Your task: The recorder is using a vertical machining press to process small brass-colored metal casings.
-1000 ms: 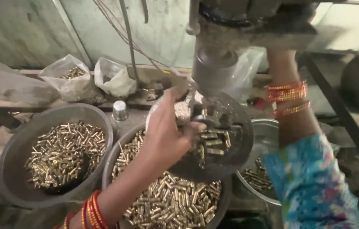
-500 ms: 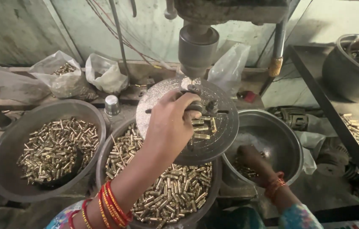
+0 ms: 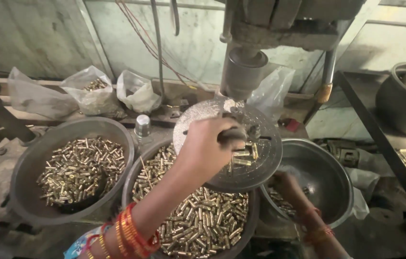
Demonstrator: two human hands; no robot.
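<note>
Our left grip [image 3: 207, 148] is clenched over small brass pieces on the round metal plate [image 3: 260, 163] that sits under the press head [image 3: 243, 72]; the fingers curl down so we cannot see exactly what they pinch. A few brass pieces [image 3: 242, 157] lie loose on the plate just beside the knuckles. Our right grip [image 3: 287, 184] reaches down into the steel bowl [image 3: 327, 168] to the right, among the few brass pieces at its bottom; whether it is closed on any we cannot tell, as the plate's edge and shadow hide the fingers.

Below the plate stands the middle bowl [image 3: 135, 177], heaped with brass cases, and left of it a second full grey bowl [image 3: 30, 163]. Plastic bags [image 3: 92, 93] rest along the back of the bench.

We judge the main risk to be the left fingers lying so near the press head: if the head comes down while they are on the plate, they could be caught. Loose pieces near the plate's rim could also roll off into the wrong bowl if the wrist brushes them
</note>
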